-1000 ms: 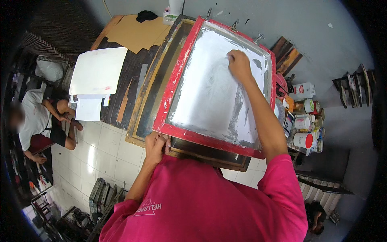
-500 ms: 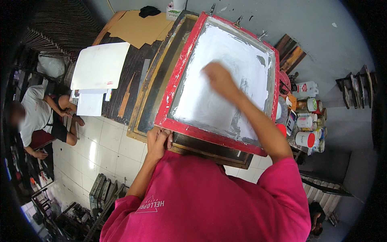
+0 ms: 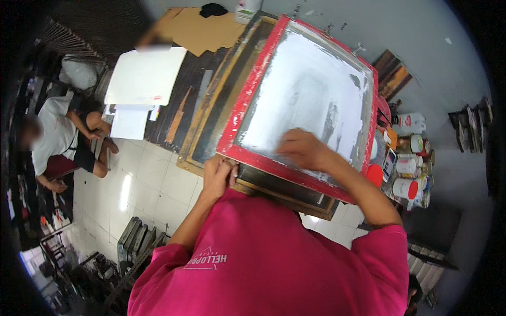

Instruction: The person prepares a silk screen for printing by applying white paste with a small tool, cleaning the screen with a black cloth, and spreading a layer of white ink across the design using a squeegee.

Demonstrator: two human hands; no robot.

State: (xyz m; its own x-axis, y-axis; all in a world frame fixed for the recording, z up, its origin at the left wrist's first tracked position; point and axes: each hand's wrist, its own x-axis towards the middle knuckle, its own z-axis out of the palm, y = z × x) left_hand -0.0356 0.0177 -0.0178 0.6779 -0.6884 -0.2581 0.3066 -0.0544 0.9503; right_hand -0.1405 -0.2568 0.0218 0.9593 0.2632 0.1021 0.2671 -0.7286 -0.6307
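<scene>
Two hands work: our left hand (image 3: 219, 176) grips the frame (image 3: 247, 100) edge; our right hand (image 3: 301, 149) presses, fingers curled, on its screen (image 3: 305, 89).

Printing frame (image 3: 247, 105) lies on the table (image 3: 174, 105); jars (image 3: 408, 174) stand right of it.

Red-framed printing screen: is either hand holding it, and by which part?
The left hand grips the red-framed printing screen at its near bottom edge. The right hand lies on the white mesh; anything under it is hidden.

White, red-capped jars (image 3: 408, 176) cluster right of the red-framed printing screen (image 3: 308, 100); a white-green carton (image 3: 247, 9) stands at top.
</scene>
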